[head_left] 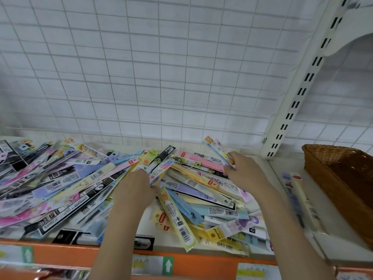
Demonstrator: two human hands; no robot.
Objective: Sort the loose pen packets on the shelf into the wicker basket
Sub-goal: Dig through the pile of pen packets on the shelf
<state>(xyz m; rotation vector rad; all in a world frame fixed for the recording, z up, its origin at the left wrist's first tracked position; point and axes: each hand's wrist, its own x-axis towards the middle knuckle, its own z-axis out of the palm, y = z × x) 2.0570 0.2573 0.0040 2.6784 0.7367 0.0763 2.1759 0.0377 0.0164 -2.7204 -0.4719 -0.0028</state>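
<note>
A big heap of loose pen packets [80, 184] in pink, yellow, blue, purple and black covers the white shelf [260, 164]. My left hand [134, 187] is in the middle of the heap, fingers curled round several fanned packets [159, 165]. My right hand [241, 169] is further right and pinches a pale packet [219, 151] that sticks up and to the left. The brown wicker basket [341, 178] stands at the far right on the neighbouring shelf section, well right of both hands.
Two packets [296, 190] lie blurred beside the basket's left wall. A white wire grid [161, 77] backs the shelf, and a slotted white upright [292, 110] rises between the heap and the basket. An orange front edge [201, 265] carries price labels.
</note>
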